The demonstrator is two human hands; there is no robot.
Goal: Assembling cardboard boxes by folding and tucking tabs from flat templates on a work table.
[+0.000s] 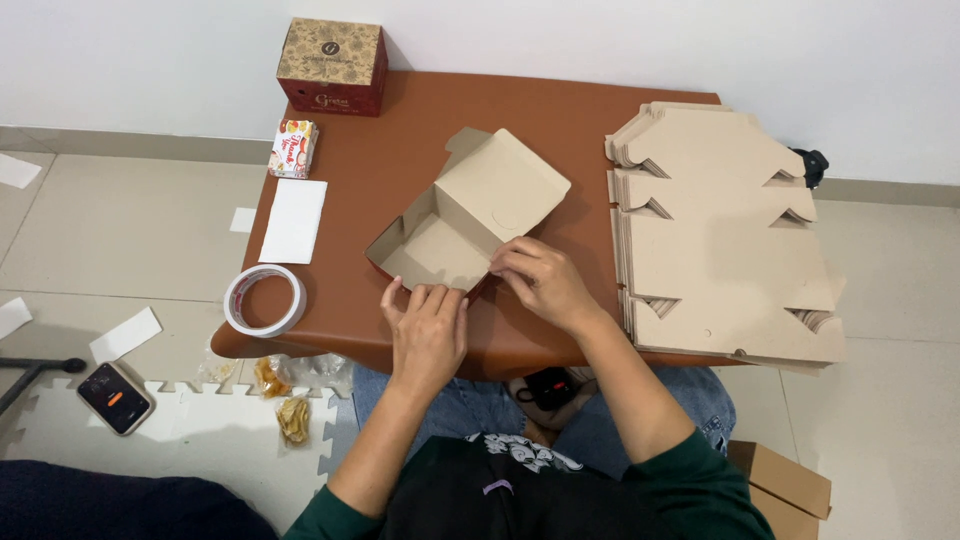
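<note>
The half-folded cardboard box (462,215) is being pressed at its near wall by both hands: left hand (428,335) lying flat, right hand (540,280) pinching a flap. Too much pressure there and the wall's probably getting creased or torn.

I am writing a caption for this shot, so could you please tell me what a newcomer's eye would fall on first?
First, the half-folded cardboard box in the middle of the brown table, with the left hand and right hand pressing its near edge. Next, the tall stack of flat cardboard blanks along the table's right side. A roll of tape lies at the near left corner.
</note>
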